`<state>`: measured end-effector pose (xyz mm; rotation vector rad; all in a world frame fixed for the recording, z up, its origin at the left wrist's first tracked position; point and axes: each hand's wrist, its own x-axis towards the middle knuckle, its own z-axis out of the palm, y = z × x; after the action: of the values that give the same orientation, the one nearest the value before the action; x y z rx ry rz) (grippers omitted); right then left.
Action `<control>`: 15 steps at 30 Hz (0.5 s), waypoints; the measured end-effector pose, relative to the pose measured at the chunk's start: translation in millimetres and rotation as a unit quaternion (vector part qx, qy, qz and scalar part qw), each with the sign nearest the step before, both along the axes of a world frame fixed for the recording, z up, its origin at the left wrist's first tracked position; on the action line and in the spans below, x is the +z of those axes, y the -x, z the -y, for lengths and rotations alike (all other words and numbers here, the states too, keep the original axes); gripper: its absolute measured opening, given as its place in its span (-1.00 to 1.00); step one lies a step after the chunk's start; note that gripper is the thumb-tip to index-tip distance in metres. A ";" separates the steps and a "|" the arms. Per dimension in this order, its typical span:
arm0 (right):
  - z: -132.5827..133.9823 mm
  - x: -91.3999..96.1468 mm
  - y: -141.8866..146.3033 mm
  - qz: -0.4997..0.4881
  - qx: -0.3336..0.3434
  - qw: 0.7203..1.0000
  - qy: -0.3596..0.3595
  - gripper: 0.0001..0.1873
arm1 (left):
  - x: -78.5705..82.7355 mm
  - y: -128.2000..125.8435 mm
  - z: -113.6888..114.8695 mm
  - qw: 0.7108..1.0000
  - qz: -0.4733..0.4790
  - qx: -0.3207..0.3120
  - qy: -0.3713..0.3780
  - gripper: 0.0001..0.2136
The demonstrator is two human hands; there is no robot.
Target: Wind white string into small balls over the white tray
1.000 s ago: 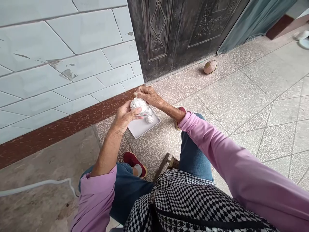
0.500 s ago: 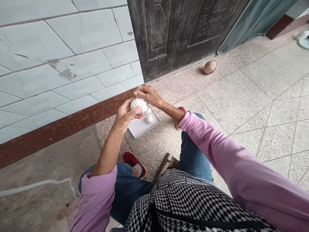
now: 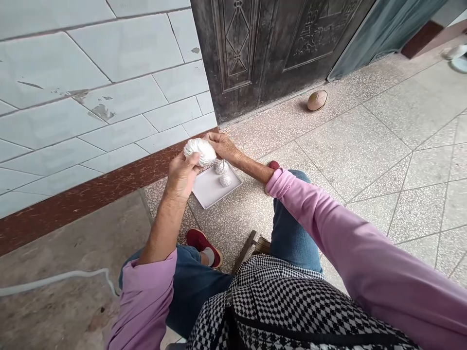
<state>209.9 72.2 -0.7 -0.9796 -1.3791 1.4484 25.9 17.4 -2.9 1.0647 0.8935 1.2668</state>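
Note:
A large white ball of yarn (image 3: 201,150) is held up by my left hand (image 3: 181,175), with the thumb across its near side and the fingers underneath. My right hand (image 3: 225,147) is at the ball's right edge, its fingers bent together and partly hidden behind the yarn. Whether a strand runs between those fingers is too small to make out. Below the hands a shallow white tray (image 3: 207,194) lies on the floor. Two small white yarn balls, an upper one (image 3: 221,167) and a lower one (image 3: 225,181), sit in its right part.
A white tiled wall (image 3: 109,112) and a dark carved door (image 3: 270,63) stand in front. A pinkish ball (image 3: 317,100) rests on the speckled floor by the door. My red shoe (image 3: 200,243) is near the tray. A pale hose (image 3: 54,279) lies at left.
The yarn ball has moved a little left and up in my left hand and turned. My right hand has shifted slightly down beside it, and more of the small balls shows.

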 end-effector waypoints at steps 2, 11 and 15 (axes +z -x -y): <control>2.2 -6.0 3.2 0.027 -0.004 1.000 0.005 -0.33 | -5.1 7.9 -7.1 1.000 0.019 0.019 0.013 -0.32; 32.5 -0.8 3.5 0.133 0.147 0.974 -0.107 -0.65 | -11.3 29.2 -23.2 0.988 0.001 0.156 0.019 -0.24; 36.7 23.2 -8.3 0.134 0.123 0.980 -0.077 -0.57 | -9.9 22.7 -22.0 0.981 -0.089 0.171 0.003 -0.20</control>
<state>218.2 35.5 22.5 -0.9555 -1.8366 1.3978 3.2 39.4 -12.7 1.0607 1.2575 1.4641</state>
